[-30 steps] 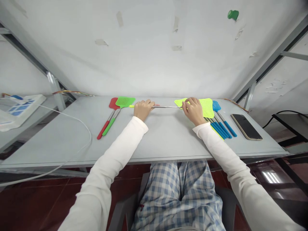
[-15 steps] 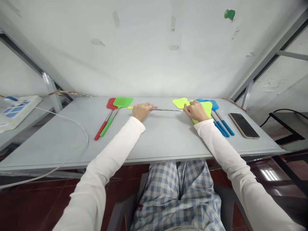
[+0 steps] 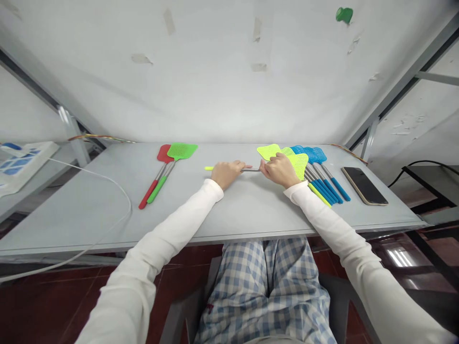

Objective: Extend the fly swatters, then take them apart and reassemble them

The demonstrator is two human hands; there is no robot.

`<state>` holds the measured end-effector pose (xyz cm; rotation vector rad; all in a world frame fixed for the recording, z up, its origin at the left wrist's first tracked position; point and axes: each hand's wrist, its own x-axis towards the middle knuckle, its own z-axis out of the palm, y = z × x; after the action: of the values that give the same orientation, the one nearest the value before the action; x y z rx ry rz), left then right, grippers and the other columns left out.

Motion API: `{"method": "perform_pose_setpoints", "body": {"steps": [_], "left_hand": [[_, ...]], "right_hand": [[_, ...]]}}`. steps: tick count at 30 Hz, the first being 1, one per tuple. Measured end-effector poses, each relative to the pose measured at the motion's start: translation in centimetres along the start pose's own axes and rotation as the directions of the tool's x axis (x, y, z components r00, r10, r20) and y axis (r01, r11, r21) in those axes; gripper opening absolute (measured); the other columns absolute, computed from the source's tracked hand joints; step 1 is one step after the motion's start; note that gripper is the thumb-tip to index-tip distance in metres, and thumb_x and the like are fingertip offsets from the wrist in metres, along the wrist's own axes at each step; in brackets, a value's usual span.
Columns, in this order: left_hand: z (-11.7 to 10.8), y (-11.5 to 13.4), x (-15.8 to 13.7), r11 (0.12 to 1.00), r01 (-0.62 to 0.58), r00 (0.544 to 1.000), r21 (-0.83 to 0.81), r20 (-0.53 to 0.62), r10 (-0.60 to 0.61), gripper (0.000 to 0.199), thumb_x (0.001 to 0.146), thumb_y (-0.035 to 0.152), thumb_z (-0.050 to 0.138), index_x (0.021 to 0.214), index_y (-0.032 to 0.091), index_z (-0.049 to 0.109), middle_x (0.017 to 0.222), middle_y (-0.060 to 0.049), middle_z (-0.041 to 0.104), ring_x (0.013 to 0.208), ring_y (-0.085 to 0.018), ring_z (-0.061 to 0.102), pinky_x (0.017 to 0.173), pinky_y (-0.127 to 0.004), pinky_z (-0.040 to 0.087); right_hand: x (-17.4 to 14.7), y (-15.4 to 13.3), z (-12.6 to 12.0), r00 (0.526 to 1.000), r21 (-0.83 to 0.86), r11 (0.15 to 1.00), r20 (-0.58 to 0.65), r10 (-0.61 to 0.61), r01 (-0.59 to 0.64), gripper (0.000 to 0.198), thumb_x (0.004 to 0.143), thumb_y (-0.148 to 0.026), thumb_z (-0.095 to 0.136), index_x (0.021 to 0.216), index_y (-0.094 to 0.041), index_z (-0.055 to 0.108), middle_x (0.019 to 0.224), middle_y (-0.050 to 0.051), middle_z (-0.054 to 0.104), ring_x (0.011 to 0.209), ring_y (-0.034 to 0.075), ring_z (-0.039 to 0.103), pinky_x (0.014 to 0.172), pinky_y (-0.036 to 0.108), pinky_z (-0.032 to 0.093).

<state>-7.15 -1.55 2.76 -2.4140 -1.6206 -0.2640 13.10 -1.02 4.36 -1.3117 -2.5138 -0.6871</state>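
Observation:
A yellow fly swatter (image 3: 300,166) with a metal telescopic rod lies crosswise between my two hands, above the table. My left hand (image 3: 226,175) is closed around its handle, whose yellow end sticks out to the left. My right hand (image 3: 280,170) grips the rod near the perforated head, which shows just beyond the wrist. A short stretch of rod is bare between the hands. Beside the right hand lie other yellow fly swatters (image 3: 268,151), partly covered by it. Several blue fly swatters (image 3: 317,155) lie side by side just right of them, handles toward me.
On the left of the grey table (image 3: 107,191) lie a red fly swatter (image 3: 147,195) and a green fly swatter (image 3: 182,150), overlapping. A smartphone (image 3: 364,186) lies at the right. A white cable (image 3: 124,191) crosses the left side. A wall (image 3: 215,95) stands behind.
My hands have come closer together, left hand moving right and right hand moving slightly left. Less of the swatter's rod shows between them. More of the blue and yellow handles is uncovered.

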Motion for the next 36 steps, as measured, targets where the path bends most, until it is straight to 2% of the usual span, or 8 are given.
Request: {"method": "perform_pose_setpoints", "body": {"steps": [12, 15, 18, 22, 25, 29, 32, 36], "left_hand": [[0.0, 0.9, 0.2, 0.999, 0.037, 0.999, -0.016, -0.011, -0.038, 0.050, 0.098, 0.050, 0.028, 0.096, 0.021, 0.069, 0.091, -0.010, 0.071, 0.079, -0.022, 0.068, 0.057, -0.029, 0.029], [0.3, 0.3, 0.4, 0.998, 0.056, 0.998, -0.029, -0.033, -0.057, 0.050, 0.098, 0.049, 0.028, 0.095, 0.021, 0.069, 0.091, -0.011, 0.071, 0.078, -0.021, 0.067, 0.057, -0.028, 0.029], [0.5, -0.7, 0.5, 0.995, 0.098, 0.994, -0.019, -0.049, -0.099, 0.052, 0.099, 0.049, 0.026, 0.093, 0.021, 0.070, 0.091, -0.011, 0.071, 0.079, -0.022, 0.067, 0.057, -0.029, 0.027], [0.8, -2.2, 0.5, 0.986, 0.164, 0.984, 0.015, -0.080, -0.162, 0.055, 0.099, 0.049, 0.023, 0.094, 0.022, 0.070, 0.091, -0.011, 0.071, 0.079, -0.022, 0.066, 0.056, -0.029, 0.027], [0.9, -3.0, 0.6, 0.983, 0.184, 0.978, 0.010, -0.098, -0.183, 0.054, 0.098, 0.050, 0.025, 0.095, 0.022, 0.071, 0.090, -0.011, 0.072, 0.079, -0.022, 0.066, 0.056, -0.029, 0.027], [1.2, -3.2, 0.6, 0.983, 0.181, 0.981, 0.008, -0.079, -0.180, 0.053, 0.098, 0.051, 0.026, 0.094, 0.021, 0.071, 0.091, -0.010, 0.072, 0.080, -0.021, 0.067, 0.056, -0.029, 0.027], [1.3, -3.0, 0.5, 0.987, 0.160, 0.986, 0.002, -0.053, -0.160, 0.048, 0.097, 0.049, 0.031, 0.095, 0.022, 0.070, 0.093, -0.009, 0.073, 0.081, -0.021, 0.067, 0.057, -0.029, 0.028], [1.2, -2.7, 0.4, 0.989, 0.145, 0.989, -0.036, -0.013, -0.146, 0.039, 0.096, 0.046, 0.039, 0.099, 0.023, 0.070, 0.097, -0.007, 0.073, 0.084, -0.023, 0.068, 0.058, -0.029, 0.030]], "right_hand": [[0.5, -0.7, 1.0, 0.999, 0.078, 0.997, -0.026, 0.022, -0.019, 0.060, 0.101, -0.030, 0.025, 0.064, -0.015, 0.070, 0.059, 0.009, 0.065, 0.065, 0.017, 0.053, 0.073, 0.034, 0.029], [0.5, -0.1, 0.8, 0.991, 0.119, 0.990, -0.099, 0.089, -0.077, 0.054, 0.101, -0.031, 0.024, 0.077, -0.015, 0.071, 0.077, 0.011, 0.069, 0.086, 0.021, 0.058, 0.086, 0.036, 0.031], [0.1, 0.9, 0.6, 0.921, 0.185, 0.952, -0.264, 0.287, -0.244, 0.045, 0.100, -0.034, 0.026, 0.107, -0.015, 0.066, 0.111, 0.016, 0.065, 0.112, 0.027, 0.052, 0.097, 0.042, 0.027], [-0.3, 2.5, 1.6, 0.795, 0.345, 0.861, -0.358, 0.490, -0.375, 0.055, 0.096, -0.050, 0.032, 0.134, -0.012, 0.045, 0.131, 0.020, 0.053, 0.124, 0.030, 0.044, 0.099, 0.045, 0.031], [-0.2, 2.9, 3.2, 0.799, 0.534, 0.756, -0.224, 0.559, -0.379, 0.060, 0.093, -0.057, 0.035, 0.130, -0.011, 0.042, 0.121, 0.020, 0.057, 0.112, 0.028, 0.053, 0.092, 0.040, 0.040], [0.1, 2.6, 4.6, 0.787, 0.781, 0.485, 0.013, 0.617, -0.393, 0.056, 0.089, -0.061, 0.041, 0.122, -0.016, 0.041, 0.104, 0.012, 0.061, 0.093, 0.022, 0.060, 0.080, 0.035, 0.047], [0.0, 2.4, 4.7, 0.775, 0.892, 0.324, 0.046, 0.631, -0.316, 0.053, 0.083, -0.062, 0.052, 0.114, -0.021, 0.043, 0.098, 0.007, 0.060, 0.089, 0.021, 0.060, 0.079, 0.035, 0.048], [-0.3, 2.2, 4.4, 0.769, 0.938, 0.241, 0.040, 0.639, -0.249, 0.051, 0.079, -0.061, 0.059, 0.110, -0.024, 0.044, 0.092, 0.004, 0.058, 0.085, 0.021, 0.059, 0.079, 0.037, 0.050]]}}
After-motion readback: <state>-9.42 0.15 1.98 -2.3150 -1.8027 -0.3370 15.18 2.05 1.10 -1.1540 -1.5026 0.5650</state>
